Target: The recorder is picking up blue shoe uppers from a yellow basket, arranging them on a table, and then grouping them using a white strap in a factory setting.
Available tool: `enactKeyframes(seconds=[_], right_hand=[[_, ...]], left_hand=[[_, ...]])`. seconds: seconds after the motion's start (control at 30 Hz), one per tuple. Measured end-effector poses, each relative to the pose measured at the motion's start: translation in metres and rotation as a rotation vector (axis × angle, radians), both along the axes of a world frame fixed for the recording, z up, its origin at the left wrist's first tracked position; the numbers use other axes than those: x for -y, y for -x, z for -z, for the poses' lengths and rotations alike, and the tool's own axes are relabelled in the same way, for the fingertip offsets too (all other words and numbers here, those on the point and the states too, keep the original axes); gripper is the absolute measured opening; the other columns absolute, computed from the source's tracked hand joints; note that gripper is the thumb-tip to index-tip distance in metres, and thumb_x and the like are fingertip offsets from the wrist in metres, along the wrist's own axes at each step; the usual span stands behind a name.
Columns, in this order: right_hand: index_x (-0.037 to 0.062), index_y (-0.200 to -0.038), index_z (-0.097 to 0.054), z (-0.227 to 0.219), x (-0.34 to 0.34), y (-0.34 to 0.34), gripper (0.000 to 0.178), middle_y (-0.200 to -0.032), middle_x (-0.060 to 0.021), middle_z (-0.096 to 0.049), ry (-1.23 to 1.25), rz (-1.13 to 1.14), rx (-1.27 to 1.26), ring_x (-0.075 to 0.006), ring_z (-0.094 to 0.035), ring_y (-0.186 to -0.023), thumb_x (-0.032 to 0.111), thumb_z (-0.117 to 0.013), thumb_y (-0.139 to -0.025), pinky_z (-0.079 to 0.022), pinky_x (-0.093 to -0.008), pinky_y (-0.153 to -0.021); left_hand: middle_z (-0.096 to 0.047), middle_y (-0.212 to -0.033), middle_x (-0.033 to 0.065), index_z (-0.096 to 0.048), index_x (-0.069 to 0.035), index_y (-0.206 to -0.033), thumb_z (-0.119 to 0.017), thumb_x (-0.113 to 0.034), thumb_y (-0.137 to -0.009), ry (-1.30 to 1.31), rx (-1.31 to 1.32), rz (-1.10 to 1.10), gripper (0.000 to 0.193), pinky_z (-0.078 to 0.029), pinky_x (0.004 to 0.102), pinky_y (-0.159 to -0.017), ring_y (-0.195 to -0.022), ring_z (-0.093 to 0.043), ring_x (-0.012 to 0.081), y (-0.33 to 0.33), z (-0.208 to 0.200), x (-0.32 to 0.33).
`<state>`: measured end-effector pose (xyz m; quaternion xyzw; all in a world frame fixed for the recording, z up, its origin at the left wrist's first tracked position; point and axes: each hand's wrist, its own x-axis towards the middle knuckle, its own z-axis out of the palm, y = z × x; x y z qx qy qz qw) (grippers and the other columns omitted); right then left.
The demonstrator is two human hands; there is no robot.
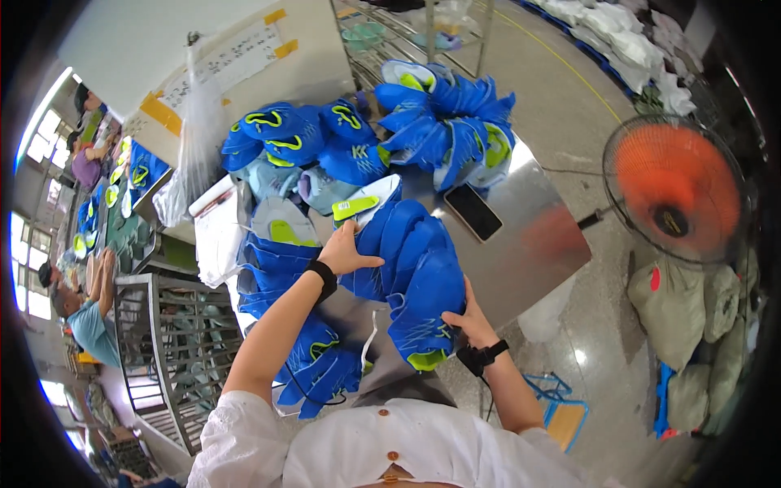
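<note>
A curved row of nested blue shoe uppers [411,244] lies between my two hands over the metal table. My left hand [350,250] grips its far left side, thumb across the blue material, just below a white lining with a yellow-green patch [358,207]. At the near right end my right hand [470,317] clasps the outermost upper, which has a yellow-green edge; some of its fingers are hidden behind it. Left of the row is another stack of blue uppers [277,264], partly behind my left forearm. More blue uppers [321,362] sit close to my body, beside a white strap [372,333].
Further blue uppers [297,134] are heaped at the table's back, near a dark phone [473,213] on the metal tabletop [529,236]. An orange fan [675,191] and filled sacks [671,309] stand right. A metal rack [183,350] is left, with people working beyond.
</note>
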<state>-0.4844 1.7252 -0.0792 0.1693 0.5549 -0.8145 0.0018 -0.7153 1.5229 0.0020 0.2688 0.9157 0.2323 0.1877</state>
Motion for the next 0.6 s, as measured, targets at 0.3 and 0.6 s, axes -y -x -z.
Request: enactKeyframes(seconds=[0.3, 0.6], right_hand=[[0.0083, -0.137, -0.013, 0.017, 0.018, -0.034, 0.103, -0.131, -0.0137, -0.032, 0.067, 0.021, -0.182, -0.0273, -0.033, -0.12, 0.018, -0.077, -0.058, -0.027, -0.0386, -0.1], [0.0066, -0.137, -0.013, -0.131, -0.435, -0.143, 0.113, -0.131, -0.0162, -0.031, -0.667, 0.217, -0.593, -0.0297, -0.034, -0.118, 0.036, -0.08, -0.051, -0.027, -0.0405, -0.099]], left_hand=[[-0.056, -0.101, 0.0112, -0.052, -0.012, -0.103, -0.063, -0.019, -0.065, -0.01, -0.185, 0.046, 0.04, -0.047, 0.0397, -0.076, -0.097, -0.053, 0.0276, -0.05, -0.028, 0.0], [-0.05, -0.091, 0.0068, -0.048, -0.008, -0.087, -0.06, -0.005, -0.058, -1.1, -0.946, 0.472, 0.031, -0.039, 0.0437, -0.084, -0.095, -0.047, 0.0274, -0.178, -0.221, 0.113]])
